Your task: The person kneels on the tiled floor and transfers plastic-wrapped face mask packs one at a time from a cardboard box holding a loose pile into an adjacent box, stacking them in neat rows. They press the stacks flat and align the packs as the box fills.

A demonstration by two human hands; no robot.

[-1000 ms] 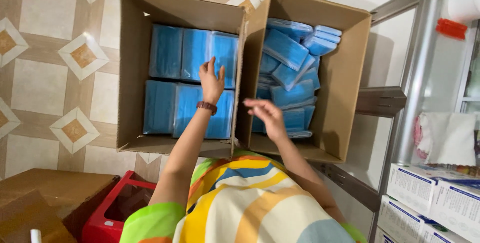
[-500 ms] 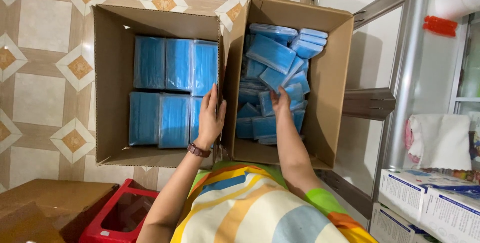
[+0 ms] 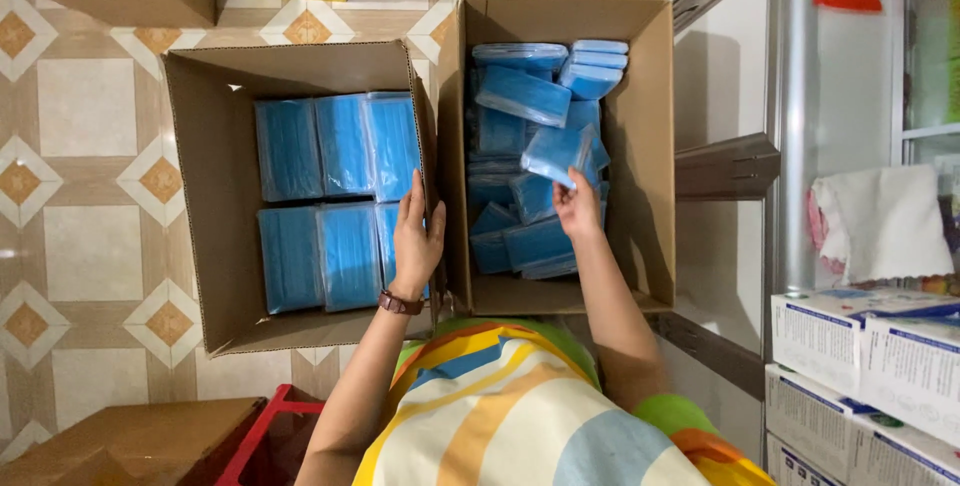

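Right hand [image 3: 577,208] reached into the right cardboard box [image 3: 650,146] and pinched one blue packet [image 3: 558,153] by its lower corner, thumb and fingertips closed on the wrapper. That packet was lifted a little above the loose heap of blue packets [image 3: 525,206] under it and sat tilted, its upper edge toward the far end of the box. The heap lay untidy, some packets flat and others slanted over one another, with a few paler ones stacked at the far end.

Left hand [image 3: 415,236] rested on the wall between the two boxes, fingers together and pointing away from the person, the palm laid against the cardboard edge and partly over the near packets of the left cardboard box [image 3: 200,196]. It gripped nothing that could be made out. A dark wristband [image 3: 400,302] circled that wrist.

Inside the left box the blue packets [image 3: 330,146] stood in two neat rows, side by side and close-packed, filling most of the bottom.

Both boxes sat open on a tiled floor [image 3: 80,146] with a diamond pattern, touching each other along their long sides. Part of a red stool [image 3: 265,436] showed at the lower edge, near a brown carton [image 3: 120,441]. White cartons with blue print [image 3: 860,346] were stacked at the lower right, and a white cloth [image 3: 880,221] hung above them beside a metal post [image 3: 797,116]. The person wore a striped shirt [image 3: 520,416] of yellow, blue, green and white.
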